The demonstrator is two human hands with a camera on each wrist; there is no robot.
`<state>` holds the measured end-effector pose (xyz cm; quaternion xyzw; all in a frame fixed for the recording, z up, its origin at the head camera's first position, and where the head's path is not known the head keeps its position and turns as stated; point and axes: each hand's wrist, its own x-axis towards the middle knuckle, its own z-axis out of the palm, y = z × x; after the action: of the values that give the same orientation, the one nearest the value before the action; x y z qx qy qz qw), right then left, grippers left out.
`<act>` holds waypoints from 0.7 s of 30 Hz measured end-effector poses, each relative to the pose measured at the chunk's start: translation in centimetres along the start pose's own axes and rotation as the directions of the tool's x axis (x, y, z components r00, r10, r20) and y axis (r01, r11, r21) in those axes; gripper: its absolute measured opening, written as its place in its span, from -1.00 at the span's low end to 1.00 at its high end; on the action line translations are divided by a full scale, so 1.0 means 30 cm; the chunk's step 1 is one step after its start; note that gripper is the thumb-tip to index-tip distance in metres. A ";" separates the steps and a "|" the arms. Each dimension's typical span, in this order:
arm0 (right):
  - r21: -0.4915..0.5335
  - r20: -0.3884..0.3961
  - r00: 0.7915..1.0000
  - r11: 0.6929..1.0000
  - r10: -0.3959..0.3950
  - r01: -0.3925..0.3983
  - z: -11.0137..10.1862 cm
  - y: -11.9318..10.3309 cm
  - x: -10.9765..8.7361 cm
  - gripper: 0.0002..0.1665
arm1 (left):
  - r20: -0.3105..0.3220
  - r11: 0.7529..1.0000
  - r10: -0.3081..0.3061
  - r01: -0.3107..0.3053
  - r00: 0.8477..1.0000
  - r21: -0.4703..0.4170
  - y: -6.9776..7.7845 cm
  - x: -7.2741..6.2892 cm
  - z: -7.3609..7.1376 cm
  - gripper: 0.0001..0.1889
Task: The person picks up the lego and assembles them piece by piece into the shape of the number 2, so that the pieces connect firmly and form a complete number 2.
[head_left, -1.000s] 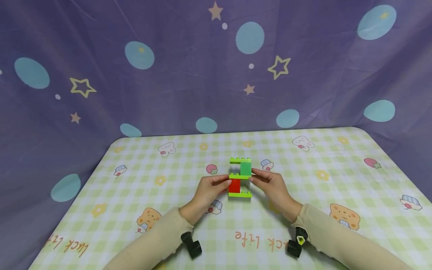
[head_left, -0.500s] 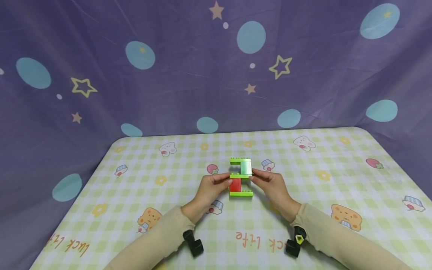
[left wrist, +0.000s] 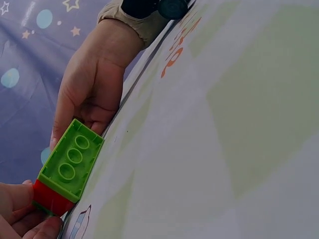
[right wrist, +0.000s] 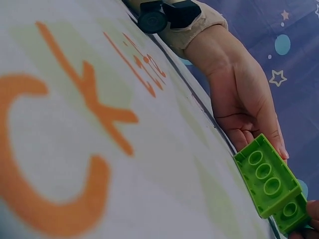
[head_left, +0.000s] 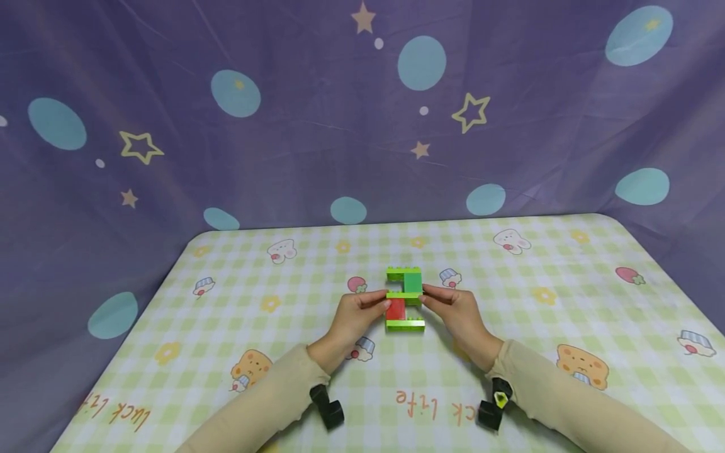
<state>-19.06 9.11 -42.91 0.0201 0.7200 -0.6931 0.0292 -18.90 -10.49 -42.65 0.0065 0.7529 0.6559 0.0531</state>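
Toy building bricks are joined into a zigzag stack at the middle in the head view. It has a light green top brick [head_left: 396, 271], a middle one [head_left: 404, 295] and a bottom one [head_left: 404, 324]. A red brick [head_left: 395, 309] joins the lower two on the left; a darker green brick [head_left: 413, 282] joins the upper two on the right. My left hand [head_left: 352, 319] pinches the stack's left side by the red brick. From the right, my right hand [head_left: 461, 316] pinches it near the middle. The hollow underside of the bottom brick [left wrist: 72, 162] faces the left wrist camera.
A checked tablecloth [head_left: 306, 277] printed with cartoons and lettering covers the table. Behind it hangs a purple curtain [head_left: 294, 157] with stars and blue ovals. A black camera mount [head_left: 327, 408] sits on the left wrist, another [head_left: 495, 406] on the right.
The brick stack has tilted a little between my fingers, so the undersides of the light green bricks show more. Both hands keep their grip and have hardly moved.
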 end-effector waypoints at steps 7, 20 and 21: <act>-0.042 -0.006 1.000 0.999 0.000 0.000 0.003 0.004 0.004 -0.62 | -0.018 1.000 -0.002 0.002 1.000 -0.004 -0.001 -0.002 0.001 -0.69; -0.037 0.012 1.000 0.999 0.005 -0.005 -0.005 0.004 0.008 -0.63 | -0.011 1.000 -0.015 0.015 1.000 0.016 0.002 0.005 0.000 -0.68; -0.039 0.011 1.000 0.999 0.006 -0.005 -0.005 0.004 0.009 -0.64 | -0.010 1.000 -0.013 0.013 1.000 0.018 0.000 0.007 -0.001 -0.69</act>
<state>-19.31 9.25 -43.05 0.0175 0.7331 -0.6789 0.0358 -19.11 -10.52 -42.65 -0.0009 0.7590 0.6489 0.0537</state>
